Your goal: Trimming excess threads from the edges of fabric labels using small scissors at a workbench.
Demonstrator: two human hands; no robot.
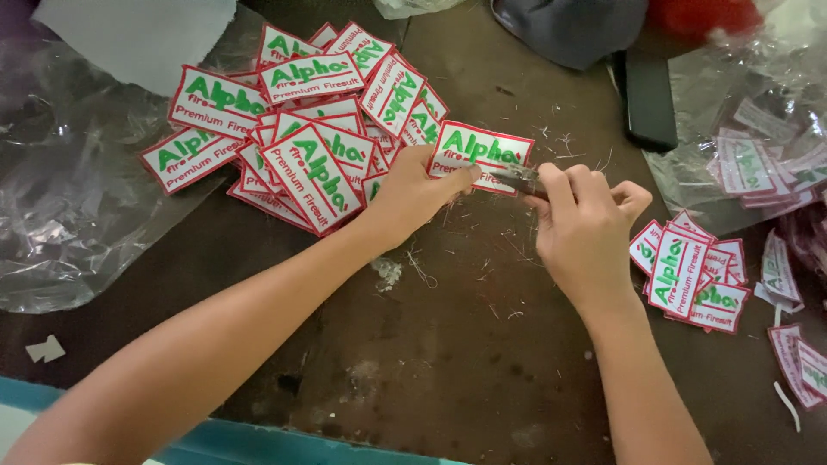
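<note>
My left hand (412,191) pinches the left edge of a white embroidered patch (484,151) with a red border and green lettering, held just above the dark table (448,344). My right hand (586,224) grips small metal thread snips (515,178), whose tip touches the patch's lower edge. A big loose pile of the same patches (301,120) lies to the left, partly under my left hand. A smaller stack of patches (689,271) lies to the right of my right wrist.
Crumpled clear plastic (69,189) covers the table's left side. A clear bag of more patches (758,146) lies at the right, with a few face-down patches (797,362) below it. A black flat object (650,99) and dark cloth (568,26) lie at the top. Thread scraps litter the middle.
</note>
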